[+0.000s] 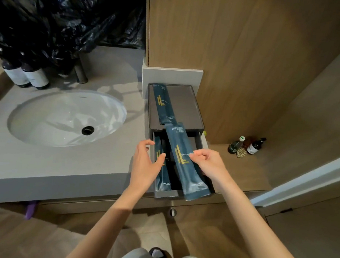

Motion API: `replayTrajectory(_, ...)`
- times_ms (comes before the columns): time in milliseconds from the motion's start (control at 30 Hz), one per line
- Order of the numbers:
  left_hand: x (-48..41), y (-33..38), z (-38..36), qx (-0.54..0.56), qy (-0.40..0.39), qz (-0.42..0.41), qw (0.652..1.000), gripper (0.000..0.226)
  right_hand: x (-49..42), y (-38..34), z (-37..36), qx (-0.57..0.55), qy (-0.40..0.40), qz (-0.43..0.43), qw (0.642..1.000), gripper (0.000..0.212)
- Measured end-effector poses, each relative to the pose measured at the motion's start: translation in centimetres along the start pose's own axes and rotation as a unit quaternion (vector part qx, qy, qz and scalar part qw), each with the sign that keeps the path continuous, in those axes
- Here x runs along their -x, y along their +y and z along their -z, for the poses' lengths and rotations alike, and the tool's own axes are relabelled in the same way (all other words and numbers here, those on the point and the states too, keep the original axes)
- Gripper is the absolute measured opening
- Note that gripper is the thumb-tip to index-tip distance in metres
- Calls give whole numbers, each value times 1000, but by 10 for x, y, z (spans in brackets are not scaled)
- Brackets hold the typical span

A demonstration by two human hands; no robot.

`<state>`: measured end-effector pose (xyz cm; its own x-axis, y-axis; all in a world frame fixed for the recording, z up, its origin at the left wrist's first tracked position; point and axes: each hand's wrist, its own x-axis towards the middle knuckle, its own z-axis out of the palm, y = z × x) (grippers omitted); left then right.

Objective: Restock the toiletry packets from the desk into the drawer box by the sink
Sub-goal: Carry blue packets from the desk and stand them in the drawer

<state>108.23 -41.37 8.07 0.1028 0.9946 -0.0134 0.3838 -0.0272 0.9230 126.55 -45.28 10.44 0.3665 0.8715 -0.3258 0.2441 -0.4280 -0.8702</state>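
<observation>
A dark grey drawer box stands on the counter right of the sink, its drawer pulled out toward me. One long dark blue toiletry packet lies on the box's lid. A second packet lies flat in the drawer's left side. A third packet slants over the open drawer, its near end past the drawer's front; my right hand pinches its right edge. My left hand hovers over the drawer's left edge, fingers spread, thumb touching the packet in the drawer.
A white oval sink is set in the grey counter to the left. Two dark bottles stand behind it under black plastic sheeting. Small bottles sit on the wooden ledge at right. A wooden panel rises behind the box.
</observation>
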Motion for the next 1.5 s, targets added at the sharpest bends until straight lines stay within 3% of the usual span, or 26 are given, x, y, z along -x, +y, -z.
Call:
replayTrajectory(133,-5,-15,5,-65,-74,61,993,66,-6,12,10,53,-34,-33,997,21)
replayTrajectory(267,-4,-17,5,-42,-141,100,984,64,-20,14,-5,53,-11,-52,997,17)
replayTrajectory(433,-5,-21,12,5,-143,127,981,56,-43,18,-32,41,31,-78,996,19)
replayTrajectory(600,-4,-18,18,45,-148,129,980,55,-49,28,-47,97,49,-81,991,9)
replayTrajectory(833,-5,-18,20,54,-147,121,980,55,-48,30,-46,159,25,-27,987,11)
replayTrajectory(900,-6,-19,20,53,-149,121,980,56,-49,30,-43,210,16,6,978,24)
replayTrajectory(967,-6,-21,20,52,-150,120,980,56,-47,26,-37,285,-10,68,956,51)
replayTrajectory(1067,-7,-22,20,54,-152,121,980,56,-45,16,-28,334,-141,143,921,87)
replayTrajectory(1167,-8,-22,20,53,-154,118,980,56,-48,17,-26,403,-252,136,869,111)
replayTrajectory(1300,-8,-20,21,57,-159,117,979,56,-49,20,-30,439,-269,129,847,122)
replayTrajectory(1500,-9,-20,21,61,-157,123,978,56,-51,22,-33,462,-265,149,833,123)
